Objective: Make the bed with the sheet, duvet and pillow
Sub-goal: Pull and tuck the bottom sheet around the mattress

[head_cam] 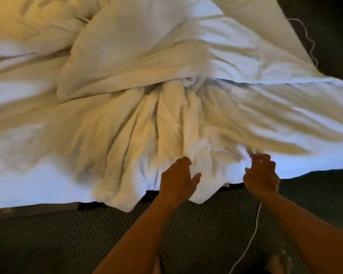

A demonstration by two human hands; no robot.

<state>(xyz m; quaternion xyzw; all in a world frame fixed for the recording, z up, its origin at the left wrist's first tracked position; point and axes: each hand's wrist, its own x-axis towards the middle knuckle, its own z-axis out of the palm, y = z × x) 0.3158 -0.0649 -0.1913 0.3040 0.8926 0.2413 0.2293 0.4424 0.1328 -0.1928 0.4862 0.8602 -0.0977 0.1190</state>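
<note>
Both hands reached over the near edge of the bed (18, 196), and their grip on the bedding differed. Left hand (177, 179) lay on the bunched white cloth with fingers spread and fairly straight, thumb out to the right, pressing rather than clutching. Right hand (262, 174) had its fingers curled into the cloth at the bed's edge, pinching a fold of the sheet (186, 127), though blur there made the exact hold hard to read.

That sheet was gathered into long ridges that fanned out from the two hands and ran away from the person towards the middle of the bed, so its long axis pointed from the near edge up the mattress. Its lower end hung a little over the edge, between the forearms and just left of them.

Beyond the ridges lay the duvet (139, 50), a thick crumpled white heap, its bulk stretched roughly across the bed from lower left to upper right, overlapping the far end of the gathered sheet. Whether a pillow lay among the white folds at the top could not be told.

Dark patterned carpet (67, 234) covered the floor below the bed, and a thin white cable (253, 228) ran down across it beside the right forearm
</note>
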